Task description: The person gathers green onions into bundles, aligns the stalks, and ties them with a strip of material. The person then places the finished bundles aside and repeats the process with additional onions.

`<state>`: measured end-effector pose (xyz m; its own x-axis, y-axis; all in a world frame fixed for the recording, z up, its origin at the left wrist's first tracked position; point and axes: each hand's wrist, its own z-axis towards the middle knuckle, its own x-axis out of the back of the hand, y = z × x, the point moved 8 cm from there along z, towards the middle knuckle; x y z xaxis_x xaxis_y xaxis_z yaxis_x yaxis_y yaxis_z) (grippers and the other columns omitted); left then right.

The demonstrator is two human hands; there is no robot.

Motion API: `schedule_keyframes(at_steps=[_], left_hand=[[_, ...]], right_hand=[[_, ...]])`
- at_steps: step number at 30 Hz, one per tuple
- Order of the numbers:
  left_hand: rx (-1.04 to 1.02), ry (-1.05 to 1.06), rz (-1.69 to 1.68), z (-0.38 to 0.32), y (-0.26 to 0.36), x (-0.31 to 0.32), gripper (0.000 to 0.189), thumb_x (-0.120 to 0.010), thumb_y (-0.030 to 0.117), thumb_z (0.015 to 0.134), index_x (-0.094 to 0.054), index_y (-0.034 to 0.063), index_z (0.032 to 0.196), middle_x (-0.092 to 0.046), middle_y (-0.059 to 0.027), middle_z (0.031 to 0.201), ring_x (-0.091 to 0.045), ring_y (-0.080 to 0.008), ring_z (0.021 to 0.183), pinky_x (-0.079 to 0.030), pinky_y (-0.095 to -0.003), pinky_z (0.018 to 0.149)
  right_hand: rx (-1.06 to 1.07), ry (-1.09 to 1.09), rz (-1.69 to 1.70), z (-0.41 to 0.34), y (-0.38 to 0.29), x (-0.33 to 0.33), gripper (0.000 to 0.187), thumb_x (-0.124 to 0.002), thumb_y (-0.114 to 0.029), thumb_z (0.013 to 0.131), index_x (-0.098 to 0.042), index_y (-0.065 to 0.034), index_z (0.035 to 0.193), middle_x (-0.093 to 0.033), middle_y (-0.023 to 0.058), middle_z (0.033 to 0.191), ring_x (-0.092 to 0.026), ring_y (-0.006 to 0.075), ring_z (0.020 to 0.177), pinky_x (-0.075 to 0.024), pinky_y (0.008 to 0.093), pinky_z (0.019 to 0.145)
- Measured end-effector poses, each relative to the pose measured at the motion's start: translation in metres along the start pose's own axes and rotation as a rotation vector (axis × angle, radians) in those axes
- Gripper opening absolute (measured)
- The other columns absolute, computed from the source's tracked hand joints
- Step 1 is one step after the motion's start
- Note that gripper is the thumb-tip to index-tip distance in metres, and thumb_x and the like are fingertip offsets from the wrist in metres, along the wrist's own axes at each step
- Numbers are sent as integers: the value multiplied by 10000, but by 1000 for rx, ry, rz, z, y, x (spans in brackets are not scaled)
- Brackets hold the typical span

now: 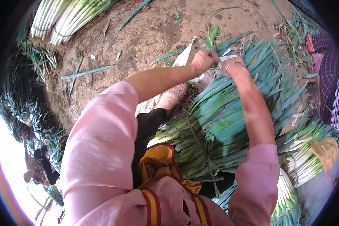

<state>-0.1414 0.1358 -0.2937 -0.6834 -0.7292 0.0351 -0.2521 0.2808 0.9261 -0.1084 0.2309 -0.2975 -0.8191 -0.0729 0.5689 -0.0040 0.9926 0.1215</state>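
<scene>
My left hand (204, 60) is curled above a printed woven sack (186, 53) on the ground. Close to its right, my right hand (234, 65), with a thin bangle at the wrist, is also curled, over the edge of the leaf tops. The fingertips are partly hidden, and whether either hand grips the sack or a leaf strip cannot be told. Beneath my right arm lies a big bundle of green onions (223, 118), its long leaves fanned toward the upper right. A leaf tie (196, 131) runs round the bundle, knotted near my lap.
Two tied bundles of white-stemmed green onions (59, 21) lie at the upper left. More bundles (305, 161) rest at the lower right beside a yellowish cloth (326, 151). Loose leaves (87, 72) litter the dirt ground. Another person's checked sleeve (327, 76) shows at the right edge.
</scene>
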Motion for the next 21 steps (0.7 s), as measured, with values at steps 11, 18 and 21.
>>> schedule_keyframes(at_steps=[11, 18, 21], left_hand=[[-161, -495, -207, -119, 160, -67, 417, -458, 88, 904, -359, 69, 1308, -380, 30, 667, -368, -60, 621, -344, -202, 575], [-285, -593, -67, -145, 192, -126, 601, -478, 145, 902, -154, 16, 1391, -444, -22, 697, -433, -112, 652, -397, -258, 617], [-353, -585, 23, -155, 206, -143, 635, -489, 143, 891, -130, 30, 1401, -482, -64, 721, -462, -150, 677, -427, -285, 667]], right_hand=[[63, 187, 499, -13, 29, 61, 324, -434, -188, 839, -560, -118, 1129, -588, 130, 1103, -561, 280, 1007, -437, 363, 872], [144, 799, 321, -183, 120, 132, 268, -503, -169, 836, -571, -62, 1072, -600, 174, 1032, -578, 312, 950, -448, 383, 844], [9, 1038, 300, -301, 167, 111, 195, -485, -138, 816, -598, -51, 950, -612, 166, 912, -587, 327, 858, -459, 416, 752]])
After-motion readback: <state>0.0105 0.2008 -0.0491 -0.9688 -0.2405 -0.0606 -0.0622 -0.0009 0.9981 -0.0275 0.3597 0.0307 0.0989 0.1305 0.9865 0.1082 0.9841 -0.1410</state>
